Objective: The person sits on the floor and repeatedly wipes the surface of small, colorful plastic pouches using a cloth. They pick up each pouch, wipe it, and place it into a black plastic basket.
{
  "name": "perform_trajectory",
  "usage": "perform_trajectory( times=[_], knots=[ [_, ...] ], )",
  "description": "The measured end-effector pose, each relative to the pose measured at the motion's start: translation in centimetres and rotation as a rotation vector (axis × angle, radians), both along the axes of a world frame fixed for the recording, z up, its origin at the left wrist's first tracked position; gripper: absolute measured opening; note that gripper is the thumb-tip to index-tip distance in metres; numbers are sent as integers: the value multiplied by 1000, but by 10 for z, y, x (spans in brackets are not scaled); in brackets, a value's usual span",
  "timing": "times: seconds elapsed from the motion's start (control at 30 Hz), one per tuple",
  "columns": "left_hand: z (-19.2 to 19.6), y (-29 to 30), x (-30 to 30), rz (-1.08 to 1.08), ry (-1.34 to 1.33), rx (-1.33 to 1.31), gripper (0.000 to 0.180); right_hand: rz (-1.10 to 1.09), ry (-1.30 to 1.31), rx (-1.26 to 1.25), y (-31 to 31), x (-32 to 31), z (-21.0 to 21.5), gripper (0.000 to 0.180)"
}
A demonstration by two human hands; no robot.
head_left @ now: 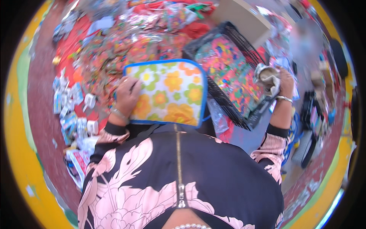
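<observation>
A rectangular flowered piece, white with orange, yellow and green blooms and blue edging, lies across my lap. At its left edge is my left hand, fingers curled against the border. Out to the right, my right hand grips a crumpled grey-beige cloth over the near right corner of a black plastic crate. Inside the crate are many small bright pieces in pink, green, orange and yellow, too blurred to identify.
A wide heap of similar colourful bits spreads over red sheeting beyond my lap. White and blue small packages lie to the left. A cardboard box stands behind the crate. A clear plastic bag sits beside it. Dark items lie at the right.
</observation>
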State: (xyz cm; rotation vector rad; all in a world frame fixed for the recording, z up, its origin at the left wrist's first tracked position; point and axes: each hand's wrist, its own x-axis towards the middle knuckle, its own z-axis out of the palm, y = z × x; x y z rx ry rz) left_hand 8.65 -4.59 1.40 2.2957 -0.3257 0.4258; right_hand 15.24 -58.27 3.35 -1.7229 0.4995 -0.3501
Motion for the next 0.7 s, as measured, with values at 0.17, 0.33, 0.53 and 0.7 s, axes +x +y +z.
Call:
perform_trajectory(
  times=[0.17, 0.33, 0.53, 0.7],
  knots=[
    [-10, 11, -4, -17, 7, -131, 13, 307, -388, -497, 207, -26, 103, 17],
    [-15, 20, -2, -106, -28, -242, 11, 925, -533, -1079, 305, -49, 52, 27],
    [-52, 74, -5, 128, 21, -636, 14, 925, -488, -1230, 318, -62, 4, 33],
    [-168, 198, 8, 1041, 157, -465, 33, 909, -458, -1193, 314, -57, 0, 31]
  ],
)
